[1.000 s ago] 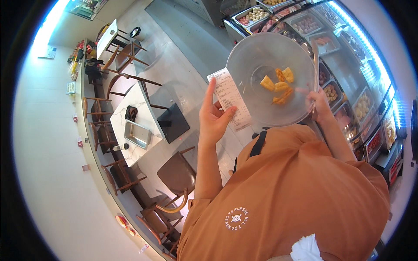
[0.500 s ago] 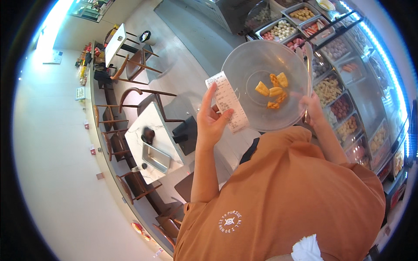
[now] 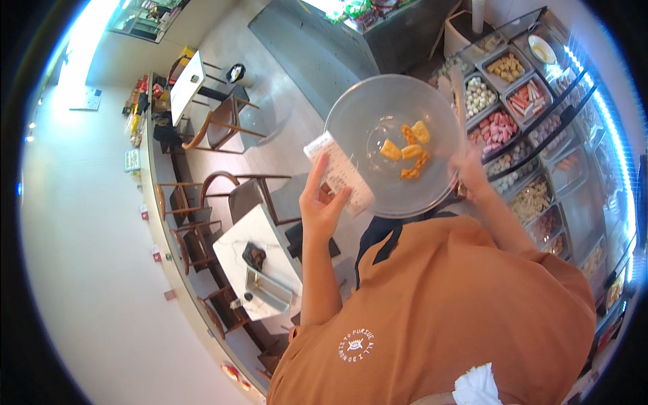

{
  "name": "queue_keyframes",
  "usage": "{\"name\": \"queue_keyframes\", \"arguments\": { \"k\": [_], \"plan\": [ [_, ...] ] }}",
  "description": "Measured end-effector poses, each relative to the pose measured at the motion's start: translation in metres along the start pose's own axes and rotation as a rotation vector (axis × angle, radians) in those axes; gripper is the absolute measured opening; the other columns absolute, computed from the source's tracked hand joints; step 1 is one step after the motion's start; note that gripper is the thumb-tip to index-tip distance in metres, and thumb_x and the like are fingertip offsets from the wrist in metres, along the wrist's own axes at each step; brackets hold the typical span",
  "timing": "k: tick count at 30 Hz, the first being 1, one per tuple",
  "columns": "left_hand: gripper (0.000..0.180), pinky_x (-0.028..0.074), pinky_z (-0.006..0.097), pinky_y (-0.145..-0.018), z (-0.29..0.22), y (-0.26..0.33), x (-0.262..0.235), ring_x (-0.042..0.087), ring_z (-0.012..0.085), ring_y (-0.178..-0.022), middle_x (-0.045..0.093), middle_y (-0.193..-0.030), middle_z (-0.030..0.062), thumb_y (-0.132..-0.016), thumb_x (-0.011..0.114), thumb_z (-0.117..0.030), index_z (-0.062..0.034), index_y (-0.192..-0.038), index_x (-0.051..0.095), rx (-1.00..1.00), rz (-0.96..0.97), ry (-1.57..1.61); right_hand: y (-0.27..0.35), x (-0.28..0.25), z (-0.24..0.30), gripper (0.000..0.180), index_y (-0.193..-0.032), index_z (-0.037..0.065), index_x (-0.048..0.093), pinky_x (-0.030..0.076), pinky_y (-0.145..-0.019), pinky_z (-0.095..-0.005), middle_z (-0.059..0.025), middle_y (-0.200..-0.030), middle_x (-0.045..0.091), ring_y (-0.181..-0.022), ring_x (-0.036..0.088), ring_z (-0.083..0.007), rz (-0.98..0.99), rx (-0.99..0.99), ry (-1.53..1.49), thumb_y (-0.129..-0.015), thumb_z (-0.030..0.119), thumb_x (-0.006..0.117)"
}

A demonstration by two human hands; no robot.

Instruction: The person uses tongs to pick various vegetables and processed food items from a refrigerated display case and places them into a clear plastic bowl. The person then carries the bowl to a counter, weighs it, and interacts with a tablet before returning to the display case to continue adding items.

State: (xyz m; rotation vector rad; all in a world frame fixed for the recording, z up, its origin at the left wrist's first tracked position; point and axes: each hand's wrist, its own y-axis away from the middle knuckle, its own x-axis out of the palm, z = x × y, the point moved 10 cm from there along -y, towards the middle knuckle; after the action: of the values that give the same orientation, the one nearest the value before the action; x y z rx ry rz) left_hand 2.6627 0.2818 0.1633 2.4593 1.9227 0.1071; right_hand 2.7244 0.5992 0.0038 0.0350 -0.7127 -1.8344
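So in the head view, the right hand (image 3: pixel 471 177) is the hard one for us: it's gripping the right rim of the bowl (image 3: pixel 358 115), but it's blurry and we only get part of the fingers through the cloudy wall. It seems to have the tongs (image 3: pixel 460 101) along with the bowl, though those are so smeared that we can't tell if their ends are apart. The left hand (image 3: pixel 322 212) is pinching a receipt (image 3: pixel 347 182), thumb in front; we can't see what its hidden fingers do behind the paper, or whether they help hold the bowl. The print on the paper is too fuzzy for us anyway. The far right of the glass case (image 3: pixel 568 177) washes out in glare, and the white desk (image 3: pixel 233 246) on the left is partly covered by the left forearm.

As for the bowl, it's up in front of the brown shirt (image 3: pixel 432 304), between the hands. It's big, round, see-through and a bit frosted, tipped so we look right into it. A few golden, fried-looking pieces (image 3: pixel 411 153) sit bunched inside, some smooth and pale yellow, others darker orange and knobbly.
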Motion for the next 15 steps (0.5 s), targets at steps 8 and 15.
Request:
{"name": "queue_keyframes", "arguments": {
  "k": [8,15],
  "plan": [
    [0.089,0.041,0.031,-0.111,-0.005,-0.223,-0.232,0.054,0.0226,-0.134,0.049,-0.155,0.0196,-0.076,0.046,0.014,0.0031,-0.162,0.025,-0.004,-0.082,0.097,-0.209,0.215,0.042,0.053,-0.132,0.002,0.046,0.046,-0.037,-0.0303,-0.0176,-0.111,0.071,-0.045,0.054,-0.0163,0.035,0.027,0.090,-0.080,0.000,0.056],
    [0.053,0.045,0.032,-0.106,0.024,-0.484,-0.522,0.063,0.0202,-0.122,0.070,-0.132,0.0142,-0.083,0.055,0.003,0.0030,-0.134,0.066,-0.067,-0.106,-0.442,-0.447,0.484,0.075,0.053,-0.130,-0.002,0.044,0.049,-0.038,-0.0301,-0.0197,-0.111,0.072,-0.045,0.054,-0.0163,0.038,0.093,0.168,-0.078,-0.003,0.055]
  ]
}}
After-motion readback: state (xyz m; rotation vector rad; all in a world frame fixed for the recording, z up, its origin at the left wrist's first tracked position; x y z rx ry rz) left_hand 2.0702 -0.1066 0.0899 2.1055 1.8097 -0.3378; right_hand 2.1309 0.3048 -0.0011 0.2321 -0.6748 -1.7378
